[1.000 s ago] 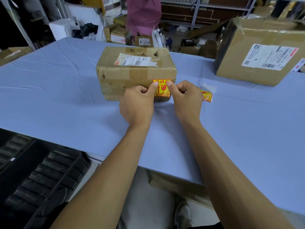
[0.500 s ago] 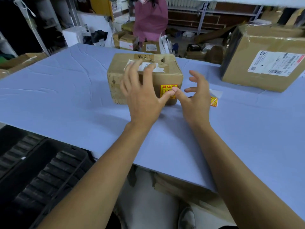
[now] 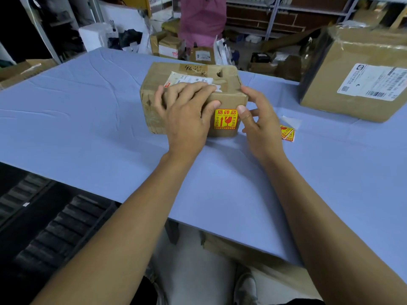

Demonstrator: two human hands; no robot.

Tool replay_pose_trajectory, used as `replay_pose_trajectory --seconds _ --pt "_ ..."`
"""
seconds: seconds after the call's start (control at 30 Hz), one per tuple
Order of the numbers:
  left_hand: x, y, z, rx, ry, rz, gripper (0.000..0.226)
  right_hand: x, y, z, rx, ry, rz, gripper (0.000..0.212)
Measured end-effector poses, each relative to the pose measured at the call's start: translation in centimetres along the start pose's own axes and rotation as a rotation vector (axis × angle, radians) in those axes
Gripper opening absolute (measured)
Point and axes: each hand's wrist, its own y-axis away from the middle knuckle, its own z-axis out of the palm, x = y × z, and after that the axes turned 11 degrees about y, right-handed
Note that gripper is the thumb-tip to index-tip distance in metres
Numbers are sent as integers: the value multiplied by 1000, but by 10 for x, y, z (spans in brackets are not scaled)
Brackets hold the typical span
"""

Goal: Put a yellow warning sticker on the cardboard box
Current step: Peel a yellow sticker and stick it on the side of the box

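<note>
Two hands on one cardboard box point(image 3: 193, 69), which sits toward the far edge of the blue table point(image 3: 77, 128), about mid-width. The yellow warning sticker point(image 3: 225, 119) is already on the box's near face, at that face's right end, just short of the right corner. It reads upright, top edge toward the box's top, and looks flat. It's roughly square, so no real long axis. The box's long axis runs left-right, roughly along the table's far edge, slightly skewed.

Left hand point(image 3: 187, 115): fingers draped over the top near edge onto the white shipping label point(image 3: 189, 79), thumb tip touching the near face just left of the sticker. Clasping the box.

Right hand point(image 3: 257, 119): cupped round the box's right near corner, thumb tip just right of the sticker. It appears to be in contact, though the far fingers are hidden.

The sticker lies between the two thumbs, about equally near each. My read: sticking is done, and the hands are placed to lift or turn the box.

Spare stickers point(image 3: 287, 133) lie on the table just right of the right hand, a larger box point(image 3: 330, 84) toward the far right corner.
</note>
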Motion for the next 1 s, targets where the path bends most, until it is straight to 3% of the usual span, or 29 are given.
replay_pose_trajectory --seconds 0.17,0.3,0.4,0.77,0.9,1.0 --pt "-2 6 -3 -108 -89 60 58 0 -1 2 -5 -2 -3 46" --pt "0 5 -5 -53 -62 48 38 -1 0 3 9 -2 18 36" --pt "2 8 -5 -73 -101 55 43 -3 4 2 4 -9 10 39" --pt "-3 12 -12 -241 -252 118 88 4 4 -4 -134 82 0 86" --pt "-1 11 -10 -189 -240 112 72 1 4 -3 -91 51 4 65" --pt "-3 12 -7 -194 -274 121 80 1 2 0 -72 47 10 55"
